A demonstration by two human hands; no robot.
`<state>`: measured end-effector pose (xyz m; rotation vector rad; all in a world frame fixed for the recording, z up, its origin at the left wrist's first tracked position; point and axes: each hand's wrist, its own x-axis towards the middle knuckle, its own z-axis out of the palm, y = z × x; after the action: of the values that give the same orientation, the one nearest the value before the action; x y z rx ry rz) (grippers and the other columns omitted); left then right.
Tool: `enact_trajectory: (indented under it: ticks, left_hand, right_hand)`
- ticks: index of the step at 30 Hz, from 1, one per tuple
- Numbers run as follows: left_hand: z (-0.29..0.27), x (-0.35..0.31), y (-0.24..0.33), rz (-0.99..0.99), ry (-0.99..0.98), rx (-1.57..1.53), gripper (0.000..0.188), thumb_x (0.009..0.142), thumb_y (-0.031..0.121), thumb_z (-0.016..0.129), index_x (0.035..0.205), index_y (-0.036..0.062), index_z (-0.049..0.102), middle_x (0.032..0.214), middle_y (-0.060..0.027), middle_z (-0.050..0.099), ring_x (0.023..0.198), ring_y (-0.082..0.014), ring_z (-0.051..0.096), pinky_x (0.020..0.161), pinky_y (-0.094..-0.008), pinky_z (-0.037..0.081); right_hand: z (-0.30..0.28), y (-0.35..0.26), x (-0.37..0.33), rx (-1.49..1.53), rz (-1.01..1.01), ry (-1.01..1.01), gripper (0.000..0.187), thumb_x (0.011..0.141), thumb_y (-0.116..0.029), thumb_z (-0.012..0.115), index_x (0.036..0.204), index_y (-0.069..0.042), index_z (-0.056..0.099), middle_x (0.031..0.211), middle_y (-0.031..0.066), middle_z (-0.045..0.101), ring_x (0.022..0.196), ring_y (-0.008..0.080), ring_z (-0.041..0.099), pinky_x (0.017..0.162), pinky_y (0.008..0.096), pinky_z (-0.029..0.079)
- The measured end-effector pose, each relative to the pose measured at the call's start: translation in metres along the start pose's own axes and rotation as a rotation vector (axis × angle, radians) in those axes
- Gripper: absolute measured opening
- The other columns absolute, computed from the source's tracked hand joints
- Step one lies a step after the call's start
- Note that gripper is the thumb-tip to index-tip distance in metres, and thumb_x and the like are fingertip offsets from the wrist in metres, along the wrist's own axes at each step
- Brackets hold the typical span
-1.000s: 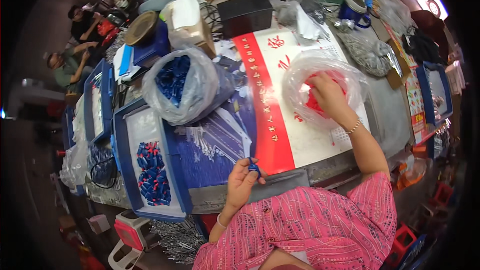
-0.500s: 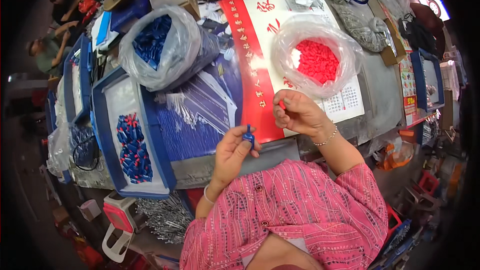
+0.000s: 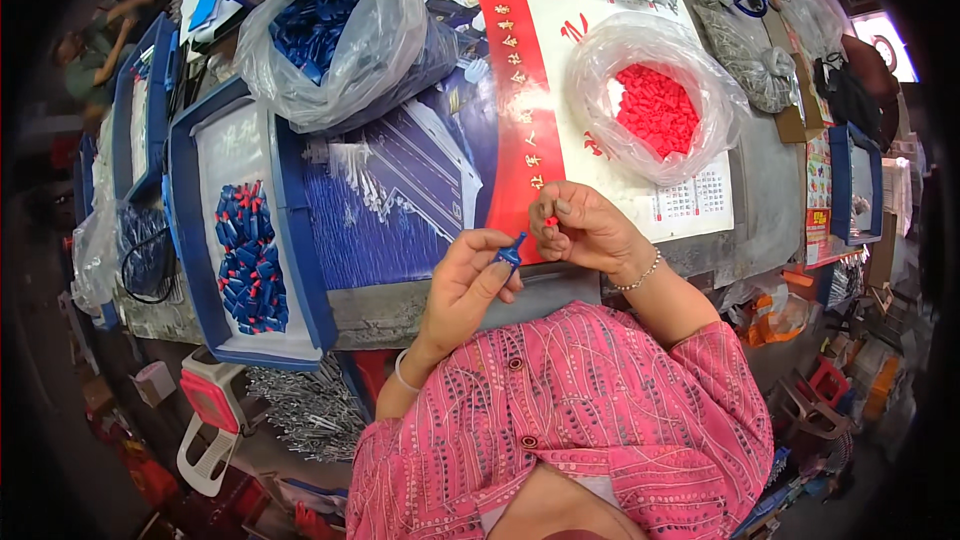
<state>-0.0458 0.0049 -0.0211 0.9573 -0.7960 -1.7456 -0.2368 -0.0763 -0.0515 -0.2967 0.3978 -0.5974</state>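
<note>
Between the thumb and fingers of my left hand [image 3: 474, 278] is a small blue plastic piece [image 3: 509, 255], its narrow neck pointing up and right. My right hand [image 3: 592, 227] pinches a small red plastic cap [image 3: 551, 223] just right of it; the two pieces are apart. Beyond my right hand stands a clear plastic bag [image 3: 603, 130] with many loose red caps [image 3: 656, 110]. Another clear bag [image 3: 385, 80], at the far left, holds blue pieces [image 3: 318, 25]. To the left, a blue tray [image 3: 312, 270] carries a pile of blue pieces with red ends [image 3: 250, 260].
A printed calendar sheet [image 3: 522, 60] lies over the table under the red caps' bag. At the back right is a tied bag of small grey parts [image 3: 745, 60]. A red and white stool [image 3: 212, 410] and a bundle of metal rods [image 3: 305, 410] are below the table edge.
My right hand has come left and slightly down, bringing the red cap closer to the blue piece. The blue piece now tilts to the right. The whole view has shifted a little.
</note>
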Motion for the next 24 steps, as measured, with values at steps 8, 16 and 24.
enact_trajectory:
  ticks: [8,16,24]
  left_hand:
    - [-0.005,0.003,-0.006,0.027,0.044,-0.055,0.026,0.094,0.008,0.045,0.117,0.0017,0.036,0.084,-0.0080,0.056,0.072,-0.0110,0.053,0.066,-0.0219,0.045]
    - [-0.003,0.007,-0.008,-0.043,0.114,-0.160,0.025,0.094,0.012,0.045,0.116,0.0038,0.035,0.074,-0.0033,0.049,0.057,-0.0086,0.045,0.054,-0.0207,0.039]
    - [-0.010,0.013,-0.008,-0.326,0.022,-0.496,0.021,0.089,0.016,0.057,0.102,0.0013,0.049,0.063,0.0016,0.044,0.045,-0.0035,0.034,0.041,-0.0183,0.027]
  right_hand:
    - [0.013,0.001,0.004,-0.104,0.017,0.029,0.013,0.086,-0.014,0.061,0.091,-0.003,0.055,0.080,0.0047,0.052,0.065,0.0104,0.047,0.058,0.0247,0.041]
    - [0.041,0.002,-0.001,-1.145,-0.324,0.104,0.022,0.078,0.002,0.063,0.098,0.000,0.053,0.089,0.0059,0.057,0.077,0.0113,0.055,0.068,0.0251,0.047]
    - [0.061,0.000,-0.004,-1.552,-0.396,0.005,0.030,0.078,-0.001,0.063,0.105,-0.002,0.050,0.088,0.0104,0.057,0.080,0.0201,0.060,0.071,0.0302,0.049]
